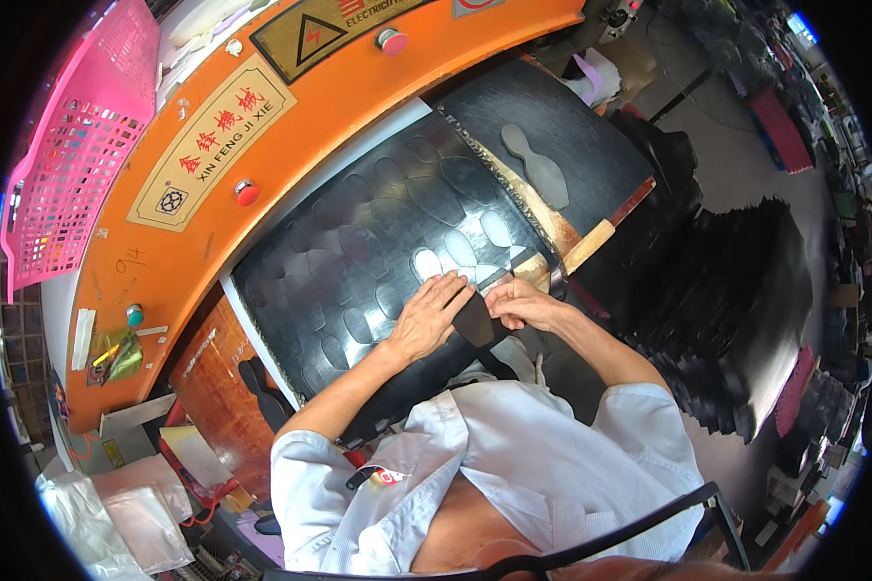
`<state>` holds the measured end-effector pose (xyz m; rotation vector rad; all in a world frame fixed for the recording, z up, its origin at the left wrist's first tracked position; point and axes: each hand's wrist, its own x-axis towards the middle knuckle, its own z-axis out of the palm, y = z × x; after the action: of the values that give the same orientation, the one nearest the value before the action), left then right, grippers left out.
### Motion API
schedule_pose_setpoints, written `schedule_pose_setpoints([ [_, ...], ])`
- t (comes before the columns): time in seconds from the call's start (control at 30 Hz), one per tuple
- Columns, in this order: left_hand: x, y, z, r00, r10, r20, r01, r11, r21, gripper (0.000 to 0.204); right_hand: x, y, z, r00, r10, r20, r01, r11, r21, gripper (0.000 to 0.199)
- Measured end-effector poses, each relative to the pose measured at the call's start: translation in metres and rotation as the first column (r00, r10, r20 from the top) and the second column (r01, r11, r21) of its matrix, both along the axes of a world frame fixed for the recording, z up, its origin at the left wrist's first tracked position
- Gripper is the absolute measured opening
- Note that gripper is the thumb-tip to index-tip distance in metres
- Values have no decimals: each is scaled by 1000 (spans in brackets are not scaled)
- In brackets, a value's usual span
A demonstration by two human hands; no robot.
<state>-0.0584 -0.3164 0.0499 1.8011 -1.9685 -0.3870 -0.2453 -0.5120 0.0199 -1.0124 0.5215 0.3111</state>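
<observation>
A large shiny black sheet (pixel 358 228) lies in front of me, marked all over with outlines shaped like shoe soles. My left hand (pixel 428 316) rests on its near right part, fingers stretched out and close together. A dark insole-shaped piece (pixel 474 322) sits between my hands, its upper end against my left fingertips. Closed in a pinch, my right hand (pixel 521 304) is at the right edge of this piece; its fingertips are partly hidden. Another sole-shaped piece (pixel 535 165), grey-black, lies on the dark surface beyond the sheet, to the right.
An orange machine (pixel 329 92) with red buttons arches along the far side. A pink plastic basket (pixel 82 145) stands at the far left. Right of me are stacked black sheets (pixel 717 320). A wooden strip (pixel 588 247) lies by the sheet's right edge, and clear plastic bags (pixel 140 513) lie lower left.
</observation>
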Motion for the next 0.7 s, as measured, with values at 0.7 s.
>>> schedule_pose_setpoints([
  [0.7, 13, 83, 5, 980, 121, -160, -117, 993, 35, 72, 31, 84, 8, 970, 230, 75, -122, 732, -670, 28],
])
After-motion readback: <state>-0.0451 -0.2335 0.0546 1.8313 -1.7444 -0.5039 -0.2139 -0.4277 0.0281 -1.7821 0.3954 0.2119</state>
